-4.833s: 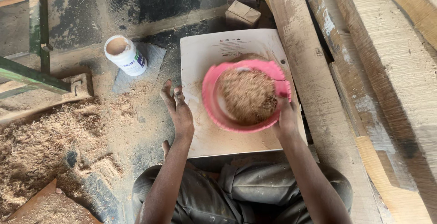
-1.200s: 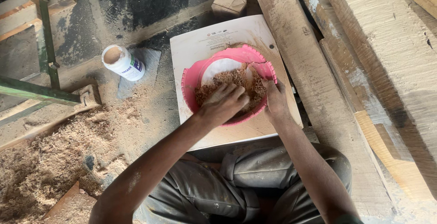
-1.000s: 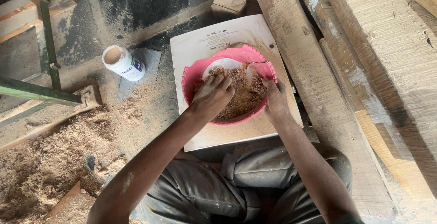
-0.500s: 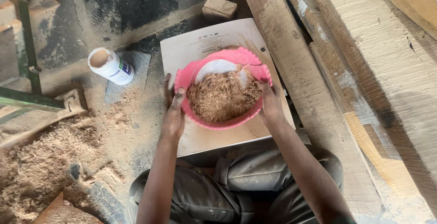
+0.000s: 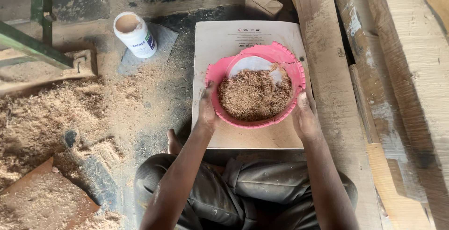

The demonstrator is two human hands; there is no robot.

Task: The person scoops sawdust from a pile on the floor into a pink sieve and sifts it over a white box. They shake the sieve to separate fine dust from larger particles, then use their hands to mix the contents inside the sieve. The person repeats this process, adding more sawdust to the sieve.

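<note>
Seen from above, a round pink plastic bowl (image 5: 255, 86) of coarse brown sawdust (image 5: 254, 94) sits mid-frame on a pale flat board (image 5: 243, 33). The left hand (image 5: 207, 111) grips its left rim, the right hand (image 5: 305, 118) its right rim, bowl between them. A white cylindrical tub (image 5: 135, 34) stands upper left on the dusty floor (image 5: 93, 113).

woodworking shop: sawdust (image 5: 32, 127), planks (image 5: 411, 71)

Pink bowl (image 5: 220, 73), brown sawdust (image 5: 254, 94); pale board (image 5: 224, 38); white jar (image 5: 135, 34), possibly blue label.
</note>
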